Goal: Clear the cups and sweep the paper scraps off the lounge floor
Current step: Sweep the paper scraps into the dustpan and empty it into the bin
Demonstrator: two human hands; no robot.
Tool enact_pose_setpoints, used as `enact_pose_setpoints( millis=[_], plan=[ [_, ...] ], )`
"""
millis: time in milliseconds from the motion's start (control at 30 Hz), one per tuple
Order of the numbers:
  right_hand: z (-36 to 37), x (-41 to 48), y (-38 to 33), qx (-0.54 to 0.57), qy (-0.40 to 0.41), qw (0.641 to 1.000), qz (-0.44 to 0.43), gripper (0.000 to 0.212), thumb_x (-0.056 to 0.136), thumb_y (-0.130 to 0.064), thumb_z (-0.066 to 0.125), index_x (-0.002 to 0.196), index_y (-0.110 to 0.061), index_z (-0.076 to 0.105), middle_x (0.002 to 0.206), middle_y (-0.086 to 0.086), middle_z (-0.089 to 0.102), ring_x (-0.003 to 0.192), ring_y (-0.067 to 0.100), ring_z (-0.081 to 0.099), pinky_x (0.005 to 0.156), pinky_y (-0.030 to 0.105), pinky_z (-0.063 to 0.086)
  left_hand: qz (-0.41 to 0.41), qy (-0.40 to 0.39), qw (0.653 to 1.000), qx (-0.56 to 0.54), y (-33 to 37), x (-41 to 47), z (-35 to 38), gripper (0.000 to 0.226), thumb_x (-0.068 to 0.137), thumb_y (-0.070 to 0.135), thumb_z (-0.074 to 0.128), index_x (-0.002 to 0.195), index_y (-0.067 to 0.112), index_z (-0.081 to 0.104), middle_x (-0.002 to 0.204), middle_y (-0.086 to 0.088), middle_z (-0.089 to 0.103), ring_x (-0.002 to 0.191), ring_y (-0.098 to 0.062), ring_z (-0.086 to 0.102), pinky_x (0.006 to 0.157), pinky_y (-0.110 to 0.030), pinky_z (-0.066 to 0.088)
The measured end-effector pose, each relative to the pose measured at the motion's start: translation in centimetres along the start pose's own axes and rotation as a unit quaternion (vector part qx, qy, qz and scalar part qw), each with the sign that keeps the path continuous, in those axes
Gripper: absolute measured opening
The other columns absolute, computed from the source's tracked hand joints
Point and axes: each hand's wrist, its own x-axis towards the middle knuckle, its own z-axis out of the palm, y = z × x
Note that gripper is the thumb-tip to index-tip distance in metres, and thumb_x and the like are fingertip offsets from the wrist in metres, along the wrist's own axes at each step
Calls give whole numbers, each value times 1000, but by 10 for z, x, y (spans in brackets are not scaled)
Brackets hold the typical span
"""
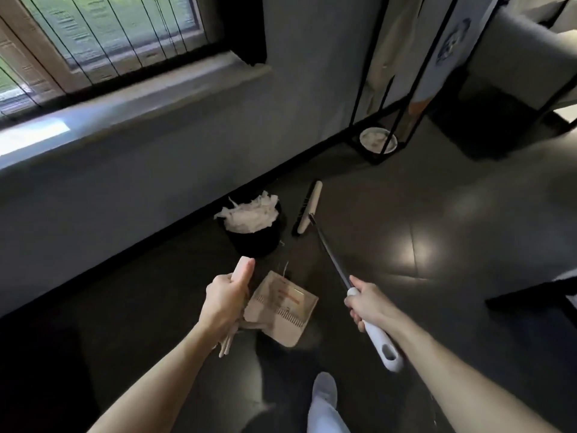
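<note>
The left hand (225, 303) gripped a dustpan (282, 306); the right hand (366, 303) held a broom (307, 210) beside a bin (253, 228) of scraps (249, 214).

Beige dustpan (282, 304); black bin (254, 235), white scraps (249, 214); white-handled broom (379, 339).

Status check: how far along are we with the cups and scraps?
Done: paper scraps fill the black bin. In hand: the left hand grips the dustpan and the right hand holds the broom, its head beside the bin. Left: a white cup-like container sits at the black stand's foot.
</note>
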Motion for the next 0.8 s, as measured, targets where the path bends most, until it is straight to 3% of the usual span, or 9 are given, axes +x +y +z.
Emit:
enact_pose_setpoints(
  millis=[200,400,467,567,700,800],
  plan=[
    [-14,73,-35,-63,-58,996,10,72,86,-5,46,149,-35,27,56,4,51,39,11,43,40,21,38,-54,38,997,49,-13,18,7,65,80,71,47,40,20,44,42,4,47,38,-10,44,50,-28,41],
    [-5,85,-38,-208,-89,974,15,72,88,-4,44,151,-34,24,90,8,52,69,23,51,51,28,45,-55,66,995,45,-18,22,11,60,83,67,51,51,17,46,42,6,48,39,-8,44,51,-27,40],
    [-5,75,-30,-250,-88,963,35,73,88,-3,43,151,-36,22,96,10,53,68,22,52,46,27,44,-52,70,995,53,-21,21,8,59,83,67,51,52,16,47,42,6,49,39,-8,45,52,-28,41],
    [-11,47,-14,-215,-110,967,87,73,89,0,45,150,-35,26,80,12,54,52,15,48,39,21,38,-47,58,996,58,-18,19,7,60,81,70,49,54,16,48,43,7,49,39,-8,44,51,-29,41],
    [-45,6,-1,-119,-122,978,116,69,88,-1,46,148,-33,33,51,3,43,38,9,36,36,17,29,-45,39,996,62,-9,19,3,63,77,74,46,55,14,49,43,6,50,39,-8,47,51,-28,43],
    [-68,-24,-4,-166,-111,976,87,69,88,-3,47,147,-36,33,45,0,43,35,9,37,36,18,31,-49,25,995,79,-9,14,1,66,77,75,44,58,13,53,44,6,54,38,-7,51,47,-23,43]
  ],
)
